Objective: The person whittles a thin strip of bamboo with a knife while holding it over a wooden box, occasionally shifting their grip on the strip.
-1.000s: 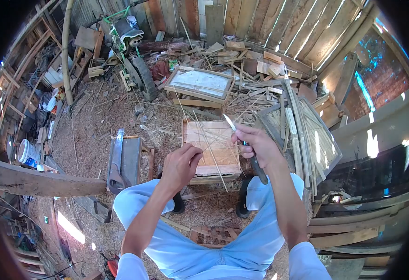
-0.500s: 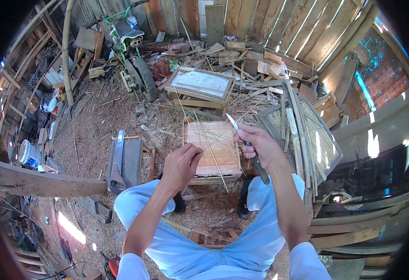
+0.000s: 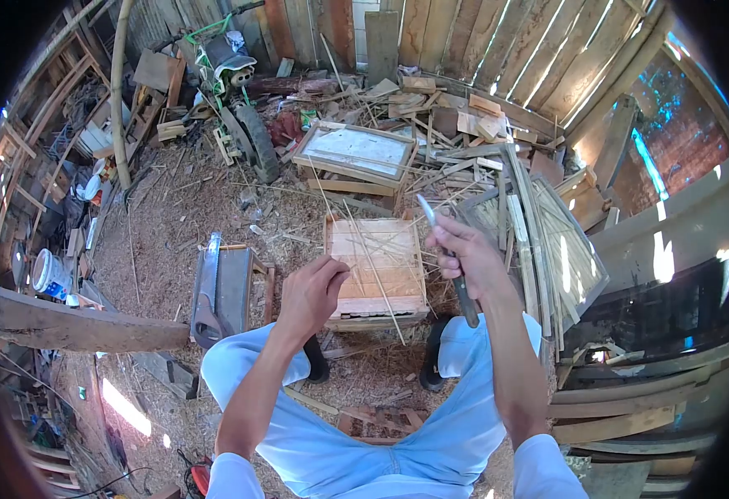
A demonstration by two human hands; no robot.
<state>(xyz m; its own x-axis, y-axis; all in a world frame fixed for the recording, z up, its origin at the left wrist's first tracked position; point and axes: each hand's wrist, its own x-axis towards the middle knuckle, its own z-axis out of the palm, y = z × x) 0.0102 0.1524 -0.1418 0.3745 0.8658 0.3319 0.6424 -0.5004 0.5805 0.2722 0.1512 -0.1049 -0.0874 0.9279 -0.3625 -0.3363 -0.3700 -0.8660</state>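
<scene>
My right hand (image 3: 474,258) is closed around the dark handle of a knife (image 3: 466,303). Its pale blade points up and away, right of a low wooden box (image 3: 373,293). Across the top of that box lie several thin wooden strips (image 3: 375,272), one reaching past the near edge toward me. My left hand (image 3: 313,289) is at the box's left side with fingers pressed together. Whatever sits between those fingertips, if anything, is too small to make out.
A handsaw (image 3: 207,287) rests on a small dark-topped stool (image 3: 236,291) at the left. Beyond the box are a framed panel (image 3: 356,153), scrap wood and a motorbike (image 3: 248,137). Long boards (image 3: 532,241) and a slatted panel (image 3: 565,241) lean at the right.
My left hand has shifted a little left, away from the strips. The knife and my right hand have moved slightly right, and the blade is somewhat blurred.
</scene>
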